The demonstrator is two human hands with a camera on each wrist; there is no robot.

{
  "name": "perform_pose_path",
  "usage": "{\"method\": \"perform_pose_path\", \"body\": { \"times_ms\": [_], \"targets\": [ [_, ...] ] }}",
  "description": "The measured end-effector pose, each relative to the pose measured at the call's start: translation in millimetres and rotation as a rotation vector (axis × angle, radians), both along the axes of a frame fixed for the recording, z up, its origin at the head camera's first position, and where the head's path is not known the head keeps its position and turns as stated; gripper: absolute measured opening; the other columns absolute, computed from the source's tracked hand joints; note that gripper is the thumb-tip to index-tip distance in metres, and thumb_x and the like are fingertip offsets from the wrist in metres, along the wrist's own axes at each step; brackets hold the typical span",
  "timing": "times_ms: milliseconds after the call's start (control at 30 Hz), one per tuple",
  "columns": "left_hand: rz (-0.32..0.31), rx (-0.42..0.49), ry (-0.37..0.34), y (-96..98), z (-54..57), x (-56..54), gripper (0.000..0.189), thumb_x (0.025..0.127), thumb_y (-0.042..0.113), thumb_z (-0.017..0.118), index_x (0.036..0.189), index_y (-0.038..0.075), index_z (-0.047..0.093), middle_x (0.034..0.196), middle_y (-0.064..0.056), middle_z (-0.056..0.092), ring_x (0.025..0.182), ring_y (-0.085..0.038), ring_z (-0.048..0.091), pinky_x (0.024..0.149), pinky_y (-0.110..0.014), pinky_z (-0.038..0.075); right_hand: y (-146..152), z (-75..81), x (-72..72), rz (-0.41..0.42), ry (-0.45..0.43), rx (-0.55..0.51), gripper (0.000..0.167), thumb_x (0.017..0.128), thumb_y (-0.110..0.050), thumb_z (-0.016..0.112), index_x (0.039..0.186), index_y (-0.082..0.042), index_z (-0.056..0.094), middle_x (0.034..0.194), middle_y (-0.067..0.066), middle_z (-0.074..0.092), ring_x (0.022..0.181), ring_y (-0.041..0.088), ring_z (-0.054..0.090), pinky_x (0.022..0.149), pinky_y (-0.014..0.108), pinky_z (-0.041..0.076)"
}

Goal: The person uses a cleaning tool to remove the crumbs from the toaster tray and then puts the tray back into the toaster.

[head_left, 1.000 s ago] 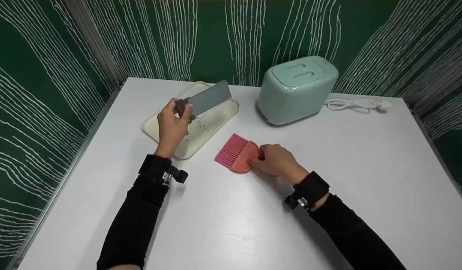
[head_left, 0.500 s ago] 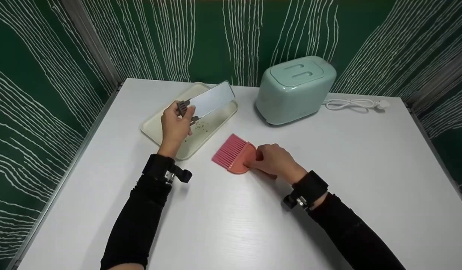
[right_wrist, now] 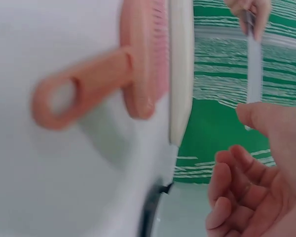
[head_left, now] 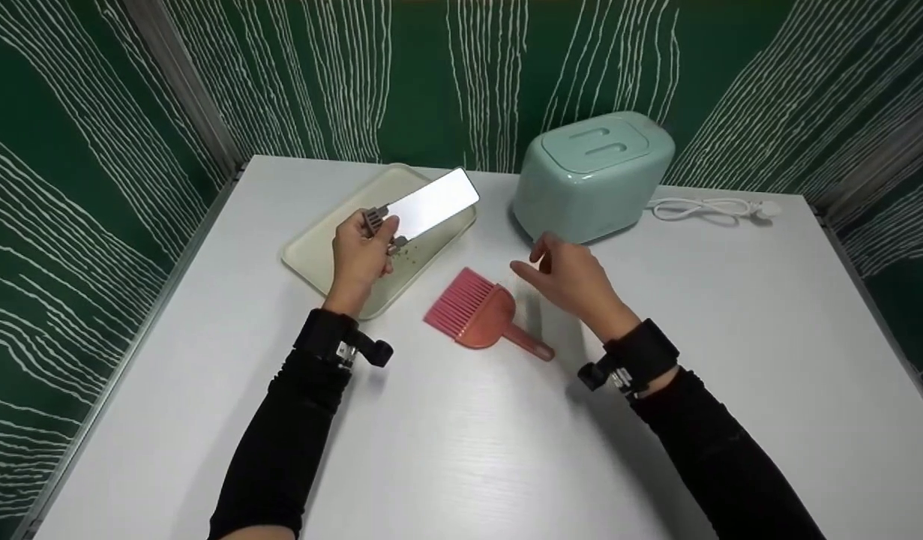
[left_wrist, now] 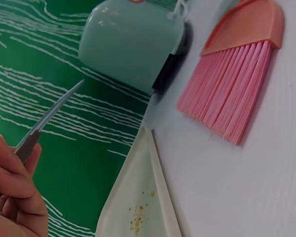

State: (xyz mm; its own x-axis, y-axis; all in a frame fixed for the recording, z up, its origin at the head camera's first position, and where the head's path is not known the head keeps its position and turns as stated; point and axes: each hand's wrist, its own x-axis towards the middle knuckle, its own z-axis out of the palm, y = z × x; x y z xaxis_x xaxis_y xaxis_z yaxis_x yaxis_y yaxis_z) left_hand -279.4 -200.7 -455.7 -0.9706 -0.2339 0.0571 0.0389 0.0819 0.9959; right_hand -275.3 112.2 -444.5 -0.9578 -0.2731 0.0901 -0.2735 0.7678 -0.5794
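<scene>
My left hand pinches a toaster crumb tray, a thin shiny metal plate with a grey ribbed end. It is held over the cream rectangular tray, and the left wrist view shows it edge-on. Small yellowish crumbs lie in the cream tray. A pastel orange brush with pink bristles lies on the table, its holed handle pointing toward the front right. Just above and beyond that handle is my right hand, holding nothing, thumb and fingers apart and loosely bent.
A mint green toaster stands at the back, right of the cream tray and close beyond my right hand. Its white cord and plug lie coiled beside it. Green walls with white lines border the white table.
My right hand has let go of the brush and lifted away up and to the right. My left hand has shifted slightly right, turning the crumb tray's bright face upward.
</scene>
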Motion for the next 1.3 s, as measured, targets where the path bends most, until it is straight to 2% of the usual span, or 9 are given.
{"method": "perform_pose_path", "body": {
  "times_ms": [167, 333, 533, 800, 933, 1100, 1200, 1300],
  "targets": [
    [-0.002, 0.061, -0.037, 2.4, -4.1, -0.6, 0.018, 0.106, 0.018, 0.07, 0.1, 0.006, 0.059, 0.07, 0.001, 0.059, 0.039, -0.004, 0.047, 0.039, -0.017, 0.04, 5, 13.6, -10.7, -0.048, 0.12, -0.087, 0.03, 0.101, -0.027, 0.076, 0.109, -0.001, 0.064, 0.089, 0.014, 0.066, 0.081, 0.027, 0.06, 0.071, 0.037, 0.047],
    [-0.015, 0.113, -0.075, 4.7, -8.4, -0.7, 0.015, 0.106, 0.017, 0.069, 0.102, 0.006, 0.06, 0.074, 0.001, 0.061, 0.04, -0.003, 0.047, 0.039, -0.016, 0.039, 10, 24.9, -19.6, -0.083, 0.208, -0.13, 0.029, 0.101, -0.022, 0.074, 0.116, 0.0, 0.062, 0.104, 0.018, 0.065, 0.094, 0.032, 0.061, 0.081, 0.042, 0.05],
    [-0.033, 0.13, -0.133, 11.1, -14.7, 0.7, 0.016, 0.107, 0.019, 0.068, 0.106, 0.004, 0.062, 0.084, -0.002, 0.067, 0.045, -0.004, 0.048, 0.042, -0.016, 0.041, 13, 32.7, -31.4, -0.136, 0.297, -0.14, 0.033, 0.101, -0.02, 0.073, 0.124, -0.001, 0.06, 0.119, 0.022, 0.06, 0.111, 0.037, 0.056, 0.095, 0.048, 0.048],
    [-0.035, 0.17, -0.206, 25.9, -24.6, 0.8, 0.016, 0.106, 0.017, 0.069, 0.105, 0.002, 0.061, 0.078, -0.003, 0.065, 0.042, -0.003, 0.047, 0.039, -0.015, 0.039, 13, 32.9, -45.4, -0.165, 0.439, -0.085, 0.041, 0.099, -0.019, 0.076, 0.134, -0.004, 0.06, 0.134, 0.025, 0.052, 0.119, 0.042, 0.047, 0.101, 0.056, 0.04],
    [-0.051, 0.175, -0.241, 33.7, -30.1, 1.3, 0.016, 0.106, 0.016, 0.068, 0.104, 0.002, 0.06, 0.074, -0.002, 0.061, 0.041, -0.004, 0.048, 0.038, -0.015, 0.039, 15, 31.6, -50.7, -0.163, 0.437, -0.023, 0.051, 0.1, -0.021, 0.075, 0.146, -0.007, 0.058, 0.15, 0.026, 0.049, 0.136, 0.045, 0.046, 0.111, 0.064, 0.038],
    [-0.065, 0.151, -0.271, 42.3, -35.4, 2.3, 0.016, 0.106, 0.016, 0.069, 0.103, 0.003, 0.061, 0.073, -0.001, 0.06, 0.041, -0.003, 0.049, 0.039, -0.015, 0.041, 19, 29.2, -57.1, -0.149, 0.378, 0.053, 0.066, 0.103, -0.025, 0.074, 0.161, -0.011, 0.048, 0.168, 0.026, 0.038, 0.158, 0.048, 0.032, 0.123, 0.072, 0.03],
    [-0.076, 0.142, -0.281, 47.6, -37.6, 2.2, 0.016, 0.106, 0.017, 0.069, 0.102, 0.004, 0.06, 0.075, -0.002, 0.06, 0.043, -0.003, 0.05, 0.04, -0.015, 0.042, 23, 27.9, -61.7, -0.146, 0.358, 0.082, 0.069, 0.104, -0.028, 0.073, 0.164, -0.012, 0.043, 0.172, 0.025, 0.033, 0.162, 0.05, 0.025, 0.127, 0.073, 0.025],
    [-0.092, 0.138, -0.282, 52.4, -40.0, 1.9, 0.017, 0.107, 0.017, 0.067, 0.1, 0.004, 0.06, 0.076, -0.002, 0.059, 0.045, -0.004, 0.05, 0.041, -0.015, 0.043, 25, 26.5, -65.4, -0.144, 0.361, 0.098, 0.068, 0.106, -0.031, 0.071, 0.165, -0.011, 0.043, 0.172, 0.027, 0.032, 0.163, 0.05, 0.023, 0.129, 0.071, 0.023]
  ]
}}
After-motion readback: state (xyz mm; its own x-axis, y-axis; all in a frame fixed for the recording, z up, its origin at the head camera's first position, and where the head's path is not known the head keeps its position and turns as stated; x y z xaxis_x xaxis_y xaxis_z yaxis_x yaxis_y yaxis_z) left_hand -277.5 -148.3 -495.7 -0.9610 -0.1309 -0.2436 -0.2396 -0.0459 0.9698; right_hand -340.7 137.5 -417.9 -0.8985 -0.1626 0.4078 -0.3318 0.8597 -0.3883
